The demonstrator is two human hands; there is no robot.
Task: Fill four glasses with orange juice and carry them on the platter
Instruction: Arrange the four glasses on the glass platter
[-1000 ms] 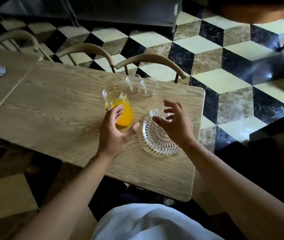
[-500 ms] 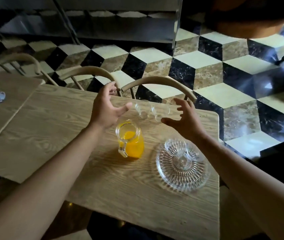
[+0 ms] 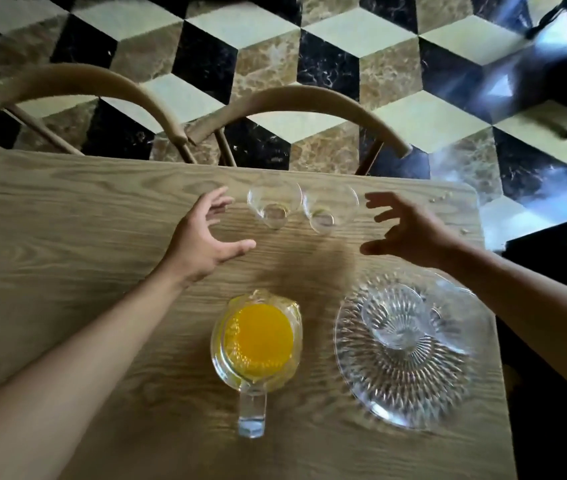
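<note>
Head view, looking steeply down, cuts both forearms off at the lower edges, and the wooden table [image 3: 67, 237] runs out of frame at left and bottom. On the platter [image 3: 403, 393] motion blur and overlapping clear glass make the count hard: one glass on the platter [image 3: 393, 317] is plain, and a second rim seems to sit just right of it under the right forearm, but that cannot be told for sure.

Two empty glasses stand upright side by side near the far table edge, their rims touching or nearly so: the left glass [image 3: 273, 204] and the right glass [image 3: 330, 207], both thin, clear and tapering to small round bases. The left hand [image 3: 202, 242] hovers just left of the left glass, fingers spread and curled, thumb reaching out below it, holding nothing. The right hand [image 3: 413, 233] mirrors it just right of the right glass, fingers splayed, thumb pointing inward, also empty.

Nearer than both thumbs stands one faceted glass pitcher [image 3: 256, 341] of orange juice, its thick clear handle pointing toward the person. Right of it lies the round, ribbed cut-glass platter.

Two curved wooden chair backs [image 3: 296, 102] rise beyond the fingertips, over a cube-patterned marble floor [image 3: 361, 50].
</note>
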